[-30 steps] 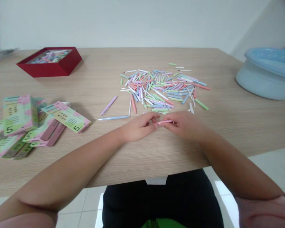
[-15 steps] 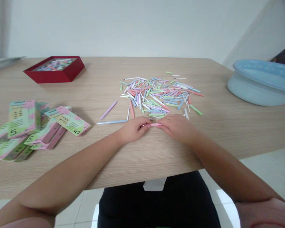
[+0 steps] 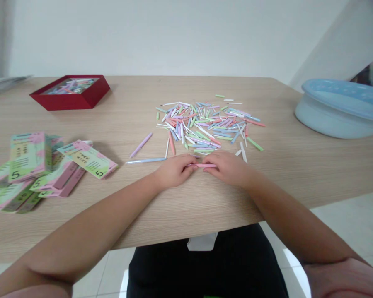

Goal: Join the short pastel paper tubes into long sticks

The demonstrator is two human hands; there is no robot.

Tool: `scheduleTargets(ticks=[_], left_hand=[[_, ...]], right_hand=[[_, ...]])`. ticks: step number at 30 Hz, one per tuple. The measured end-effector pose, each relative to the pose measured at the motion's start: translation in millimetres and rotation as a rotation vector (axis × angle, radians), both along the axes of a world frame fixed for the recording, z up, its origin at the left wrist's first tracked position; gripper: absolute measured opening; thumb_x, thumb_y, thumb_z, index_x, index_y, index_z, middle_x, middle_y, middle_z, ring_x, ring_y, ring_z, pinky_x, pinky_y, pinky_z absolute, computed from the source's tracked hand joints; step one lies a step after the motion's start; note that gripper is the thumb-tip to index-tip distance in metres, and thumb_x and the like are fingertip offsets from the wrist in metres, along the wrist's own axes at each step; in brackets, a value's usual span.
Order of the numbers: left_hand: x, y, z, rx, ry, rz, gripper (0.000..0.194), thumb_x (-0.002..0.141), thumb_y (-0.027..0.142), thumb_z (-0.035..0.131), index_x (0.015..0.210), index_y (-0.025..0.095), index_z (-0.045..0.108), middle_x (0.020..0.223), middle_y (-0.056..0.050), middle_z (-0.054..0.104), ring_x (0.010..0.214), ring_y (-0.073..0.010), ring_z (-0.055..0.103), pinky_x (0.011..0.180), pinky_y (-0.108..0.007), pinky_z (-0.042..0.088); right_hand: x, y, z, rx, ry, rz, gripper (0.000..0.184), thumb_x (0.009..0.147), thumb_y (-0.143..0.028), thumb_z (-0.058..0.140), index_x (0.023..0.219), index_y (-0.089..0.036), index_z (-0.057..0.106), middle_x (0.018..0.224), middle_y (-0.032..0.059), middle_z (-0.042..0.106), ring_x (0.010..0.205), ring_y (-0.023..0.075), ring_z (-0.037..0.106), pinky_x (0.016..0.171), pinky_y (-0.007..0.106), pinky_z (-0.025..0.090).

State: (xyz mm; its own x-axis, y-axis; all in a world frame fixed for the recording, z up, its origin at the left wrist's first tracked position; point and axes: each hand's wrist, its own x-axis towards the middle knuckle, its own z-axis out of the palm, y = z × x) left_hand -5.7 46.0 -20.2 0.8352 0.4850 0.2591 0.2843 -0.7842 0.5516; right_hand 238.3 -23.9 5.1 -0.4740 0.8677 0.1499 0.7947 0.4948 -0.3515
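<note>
My left hand and my right hand rest on the wooden table, fingers pinched on the two ends of a pink paper stick held flat between them. Just beyond my hands lies a scattered pile of pastel paper sticks in pink, blue, green, purple and white. A long blue stick and a purple stick lie loose to the left of my left hand.
A red box with coloured sticks inside sits at the far left. Several green and pink packets are heaped near the left edge. A pale blue lidded basin stands at the right. The table's front edge runs under my forearms.
The view has tilted a little, so everything sits lower in frame than a second ago. My hands have shifted slightly apart along the pink stick, which now lies flatter.
</note>
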Motion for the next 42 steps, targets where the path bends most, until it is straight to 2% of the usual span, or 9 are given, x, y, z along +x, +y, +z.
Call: scheduleTargets(ticks=[5,13,23,26,29,31,33,36,42], left_hand=[[0,0,-0.1,-0.015,-0.020,0.000,0.025,0.106,0.032,0.048,0.102,0.018,0.068,0.102,-0.008,0.071,0.094,-0.0217,0.066,0.087,-0.033,0.050],[1,-2,-4.1,0.045,0.002,0.010,0.028,0.108,0.035,0.046,0.113,0.019,0.068,0.112,-0.010,0.072,0.102,-0.0238,0.067,0.091,-0.036,0.050],[1,0,-5.5,-0.042,-0.064,-0.007,0.029,0.106,0.035,0.051,0.120,0.018,0.071,0.118,-0.013,0.074,0.109,-0.0251,0.067,0.101,-0.041,0.051],[0,2,-4.7,-0.308,-0.240,0.070,0.031,0.099,0.037,0.066,0.120,0.017,0.073,0.120,-0.013,0.075,0.108,-0.0241,0.069,0.099,-0.039,0.054],[-5,6,-0.3,-0.919,-0.506,0.118,0.032,0.100,0.040,0.064,0.116,0.014,0.074,0.127,-0.014,0.074,0.097,-0.0187,0.074,0.089,-0.032,0.060],[-8,8,4.5,-1.325,-0.622,0.041,0.033,0.104,0.036,0.055,0.119,0.013,0.073,0.137,-0.015,0.071,0.100,-0.0180,0.077,0.090,-0.030,0.061],[-11,9,9.1,-1.548,-0.670,-0.050,0.035,0.105,0.029,0.049,0.125,0.012,0.072,0.145,-0.015,0.067,0.112,-0.0200,0.076,0.100,-0.032,0.060],[-13,8,12.8,-1.624,-0.698,-0.095,0.038,0.106,0.022,0.045,0.134,0.011,0.068,0.151,-0.016,0.062,0.124,-0.0207,0.071,0.111,-0.035,0.054],[-15,9,11.4,-1.671,-0.712,-0.115,0.044,0.105,0.023,0.042,0.139,0.008,0.066,0.154,-0.017,0.059,0.131,-0.0208,0.067,0.115,-0.036,0.051]], right_hand=[[-3,-2,0.7,0.054,-0.090,0.013,0.031,0.109,-0.039,0.048,0.107,-0.018,0.071,0.104,0.0111,0.074,0.105,0.0271,0.064,0.093,0.039,0.043],[-5,0,-1.5,0.019,-0.157,-0.021,0.036,0.111,-0.040,0.043,0.098,-0.018,0.070,0.096,0.0115,0.074,0.097,0.0262,0.064,0.087,0.037,0.041],[-3,0,-1.0,-0.040,-0.039,-0.031,0.029,0.108,-0.036,0.048,0.101,-0.019,0.070,0.096,0.0086,0.075,0.092,0.0244,0.066,0.080,0.034,0.040],[0,2,-0.3,-0.032,-0.005,-0.035,0.025,0.107,-0.034,0.051,0.108,-0.020,0.071,0.102,0.0090,0.076,0.097,0.0247,0.067,0.083,0.034,0.041],[4,3,0.9,-0.014,0.019,-0.047,0.023,0.106,-0.033,0.052,0.110,-0.020,0.071,0.101,0.0078,0.076,0.094,0.0239,0.066,0.083,0.034,0.041],[6,4,2.0,0.007,0.021,-0.057,0.022,0.105,-0.033,0.053,0.106,-0.020,0.071,0.094,0.0065,0.075,0.090,0.0235,0.065,0.081,0.034,0.040],[6,4,3.3,0.015,0.024,-0.058,0.021,0.105,-0.032,0.054,0.100,-0.020,0.070,0.087,0.0051,0.073,0.086,0.0227,0.063,0.080,0.034,0.039],[3,3,5.1,-0.008,0.067,-0.055,0.019,0.105,-0.030,0.054,0.098,-0.021,0.068,0.083,0.0036,0.070,0.083,0.0210,0.062,0.077,0.032,0.039],[-1,0,7.0,-0.048,0.138,-0.058,0.016,0.103,-0.029,0.055,0.096,-0.020,0.066,0.083,0.0022,0.067,0.080,0.0188,0.060,0.074,0.031,0.038]])
